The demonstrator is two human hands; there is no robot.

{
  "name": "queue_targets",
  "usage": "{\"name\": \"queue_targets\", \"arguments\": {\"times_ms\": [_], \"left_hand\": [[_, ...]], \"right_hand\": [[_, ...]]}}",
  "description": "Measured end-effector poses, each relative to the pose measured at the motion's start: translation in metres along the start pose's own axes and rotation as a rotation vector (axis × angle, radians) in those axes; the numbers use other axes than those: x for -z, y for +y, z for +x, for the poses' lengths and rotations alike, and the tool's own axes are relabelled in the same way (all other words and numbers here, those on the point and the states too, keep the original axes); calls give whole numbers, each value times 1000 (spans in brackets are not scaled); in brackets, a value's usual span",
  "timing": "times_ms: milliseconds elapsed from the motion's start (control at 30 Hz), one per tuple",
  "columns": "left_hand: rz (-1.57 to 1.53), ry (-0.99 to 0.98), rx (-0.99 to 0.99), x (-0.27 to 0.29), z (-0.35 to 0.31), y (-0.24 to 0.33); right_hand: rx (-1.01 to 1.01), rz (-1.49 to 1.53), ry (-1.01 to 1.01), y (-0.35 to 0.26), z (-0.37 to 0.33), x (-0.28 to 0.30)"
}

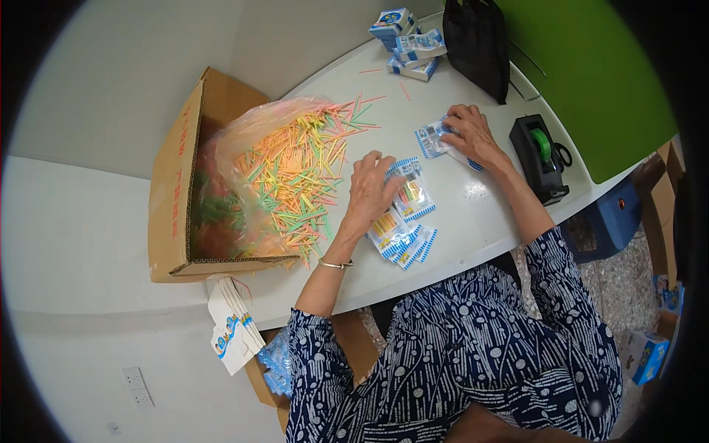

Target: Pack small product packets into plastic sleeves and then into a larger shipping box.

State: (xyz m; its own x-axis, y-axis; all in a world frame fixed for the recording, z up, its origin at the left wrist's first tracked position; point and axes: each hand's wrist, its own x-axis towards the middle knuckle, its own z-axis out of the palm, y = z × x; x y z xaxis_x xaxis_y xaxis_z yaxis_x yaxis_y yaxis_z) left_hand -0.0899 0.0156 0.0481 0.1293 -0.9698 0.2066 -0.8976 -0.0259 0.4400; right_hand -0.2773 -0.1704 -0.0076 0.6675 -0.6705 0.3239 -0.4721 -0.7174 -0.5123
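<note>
At the left, the box lies open toward the bench, its sticks spilling out in a heap that ends just left of the left hand.

The left hand reaches forward from the near edge, wrist fairly straight, palm down. Its thumb lies over the left edge of the left packet, while the other fingers stretch forward past it. I cannot tell whether it grips the packet or only presses it. The packet is just right of this hand, the nearer of the two, with its long axis running away from the person and its far end tipped a little left. Below it, partly overlapped, the fanned packets spread toward the near edge.

Farther right and a little farther away lies the right packet, apart from the left one across a strip of bare surface. The right hand covers its right part, so its long axis is hard to judge. This forearm slants forward and left, the fingers curled down onto the packet; whether they pinch it is hidden. Right of that forearm stands the dispenser.
</note>
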Motion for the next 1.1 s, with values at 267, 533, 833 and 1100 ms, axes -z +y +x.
{"name": "queue_targets", "arguments": {"times_ms": [267,533,833,1100], "left_hand": [[-327,118,86,-6,33,1],[-898,139,206,10,32,28],[-385,357,26,12,10,5],[-139,311,95,6,7,-15]], "right_hand": [[140,60,208,-14,2,7],[214,347,151,-69,-2,22],[25,701,-247,-92,3,27],[24,588,-263,-98,1,3]]}}
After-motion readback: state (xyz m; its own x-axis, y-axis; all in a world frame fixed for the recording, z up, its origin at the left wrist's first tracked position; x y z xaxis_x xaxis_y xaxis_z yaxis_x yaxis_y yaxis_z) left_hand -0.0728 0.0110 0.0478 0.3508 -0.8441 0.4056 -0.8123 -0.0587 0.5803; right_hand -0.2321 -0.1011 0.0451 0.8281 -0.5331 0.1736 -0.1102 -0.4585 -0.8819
